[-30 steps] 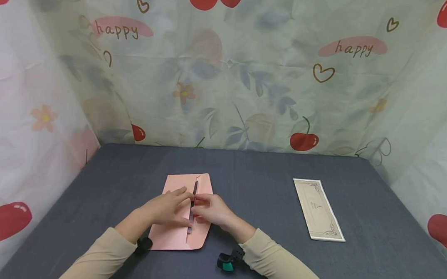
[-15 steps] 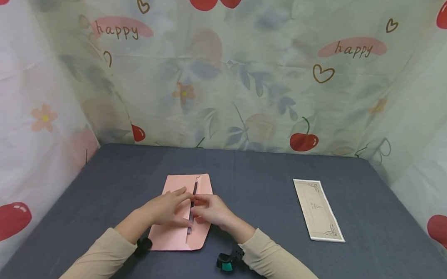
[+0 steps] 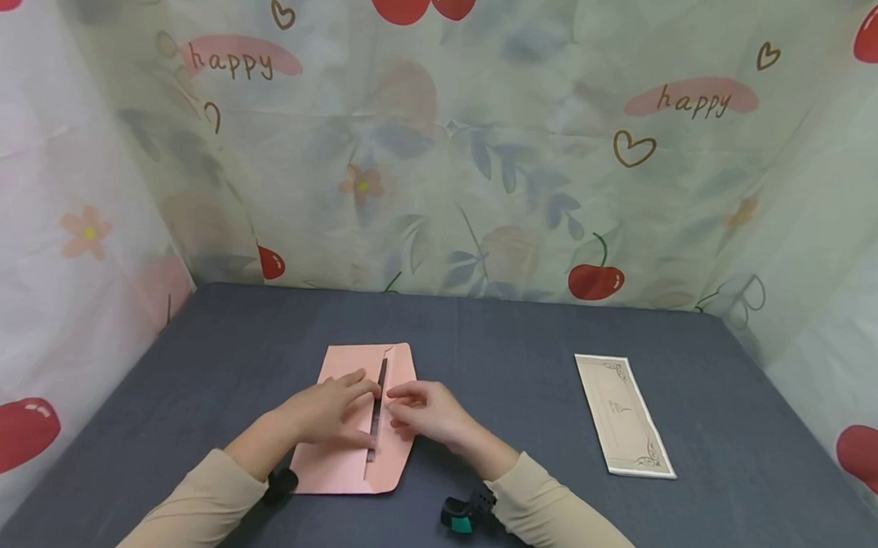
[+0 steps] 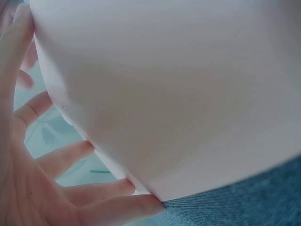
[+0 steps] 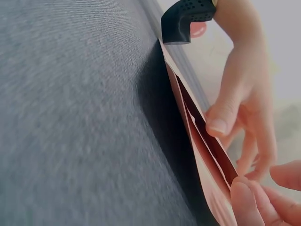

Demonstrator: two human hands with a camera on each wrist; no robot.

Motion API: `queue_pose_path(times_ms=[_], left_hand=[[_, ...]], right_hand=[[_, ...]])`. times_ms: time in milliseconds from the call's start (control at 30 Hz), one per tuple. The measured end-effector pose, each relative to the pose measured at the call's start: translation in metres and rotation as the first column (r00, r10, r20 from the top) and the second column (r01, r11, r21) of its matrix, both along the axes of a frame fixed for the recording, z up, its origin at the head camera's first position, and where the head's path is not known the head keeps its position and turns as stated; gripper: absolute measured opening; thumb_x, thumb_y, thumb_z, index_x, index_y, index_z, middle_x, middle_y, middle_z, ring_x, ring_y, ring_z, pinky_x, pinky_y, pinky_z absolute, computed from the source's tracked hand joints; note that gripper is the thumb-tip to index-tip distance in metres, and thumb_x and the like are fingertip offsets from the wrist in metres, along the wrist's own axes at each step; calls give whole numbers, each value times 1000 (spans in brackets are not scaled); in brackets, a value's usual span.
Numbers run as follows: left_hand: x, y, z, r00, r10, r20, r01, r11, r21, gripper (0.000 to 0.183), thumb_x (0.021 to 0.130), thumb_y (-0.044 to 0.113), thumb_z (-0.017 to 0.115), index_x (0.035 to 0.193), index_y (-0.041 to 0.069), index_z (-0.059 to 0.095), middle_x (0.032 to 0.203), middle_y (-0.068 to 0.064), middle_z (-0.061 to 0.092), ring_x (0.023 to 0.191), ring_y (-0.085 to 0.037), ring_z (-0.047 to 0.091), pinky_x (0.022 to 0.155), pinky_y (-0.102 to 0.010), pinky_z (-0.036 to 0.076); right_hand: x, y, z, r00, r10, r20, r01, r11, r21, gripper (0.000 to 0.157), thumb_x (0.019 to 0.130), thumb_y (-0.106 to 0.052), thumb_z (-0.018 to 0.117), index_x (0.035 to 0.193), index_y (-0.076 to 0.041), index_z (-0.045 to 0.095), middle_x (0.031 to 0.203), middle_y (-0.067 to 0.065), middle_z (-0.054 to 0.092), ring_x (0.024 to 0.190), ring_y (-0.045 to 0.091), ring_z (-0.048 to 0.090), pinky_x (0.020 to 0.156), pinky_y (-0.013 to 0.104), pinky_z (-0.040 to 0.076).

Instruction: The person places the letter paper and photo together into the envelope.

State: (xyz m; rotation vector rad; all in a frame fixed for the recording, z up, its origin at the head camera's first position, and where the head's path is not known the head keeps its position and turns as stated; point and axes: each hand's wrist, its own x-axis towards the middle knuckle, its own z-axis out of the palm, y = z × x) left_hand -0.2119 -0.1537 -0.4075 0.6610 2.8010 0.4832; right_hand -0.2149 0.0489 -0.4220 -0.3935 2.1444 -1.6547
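laid long front to back, flap [image 3: 397, 452] rightward, as pink envelope [image 3: 331, 468] with dark slit [image 3: 376, 418]; touched by relaxed left hand [image 3: 332, 408], under loose right hand [image 3: 429, 414].

1 beige card [image 3: 624, 417] on the dark table [image 3: 508, 375] — cherry-print curtain [image 3: 443, 176] behind.

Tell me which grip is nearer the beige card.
Right. The right grip is left of the beige card, at the pink envelope; the left grip is farther left.

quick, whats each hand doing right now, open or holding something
Left hand: open, spread and touching the pink envelope.
Right hand: open, relaxed over the flap, nothing seen held; whether it touches cannot be told.
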Motion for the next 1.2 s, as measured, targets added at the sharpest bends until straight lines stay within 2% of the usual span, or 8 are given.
queue_pose_path(times_ms=[333, 533, 767, 1000, 1200], left_hand=[[0, 2, -1, 999, 30, 11, -30, 999, -17, 59, 72, 56, 72, 119, 27, 52, 148, -18, 35, 129, -46, 41, 104, -61, 33], [0, 2, 0, 999, 40, 22, -39, 999, -17, 61, 71, 57, 72, 121, 28, 52, 150, -17, 33, 129, -51, 38, 102, -61, 34], [0, 0, -1, 999, 33, 15, -32, 999, -12, 61, 71, 56, 72, 120, 27, 52, 150, -18, 33, 128, -54, 36, 102, -62, 33], [1, -1, -1, 999, 28, 18, -28, 999, -16, 61, 71, 57, 72, 120, 28, 51, 150, -17, 32, 127, -56, 35, 101, -64, 34], [1, -1, -1, 1000, 23, 16, -23, 1000, -4, 60, 71, 56, 72, 120, 27, 52, 150, -18, 32, 129, -52, 37, 103, -62, 33]], right_hand=[[0, 20, 4, 1000, 2, 12, -2, 1000, -5, 31, 89, -11, 60, 116, 6, 59, 97, 22, 67, 71, 9, 62, 68, 30, 58], [-2, 36, 4, 999, -29, -26, 30, 999, 45, 29, 90, -12, 60, 114, 4, 61, 99, 21, 67, 75, 11, 65, 69, 31, 58], [-7, 66, 4, 997, -51, -62, 54, 997, 50, 33, 91, -12, 59, 116, 9, 58, 103, 27, 65, 75, 10, 65, 70, 32, 58], [-10, 98, 5, 992, -107, -65, 111, 991, 70, 34, 90, -12, 59, 116, 10, 57, 103, 26, 65, 74, 10, 64, 71, 32, 58], [-15, 128, 4, 978, -190, -81, 198, 974, 110, 34, 91, -13, 58, 117, 10, 56, 103, 23, 65, 75, 10, 65, 70, 29, 57]])
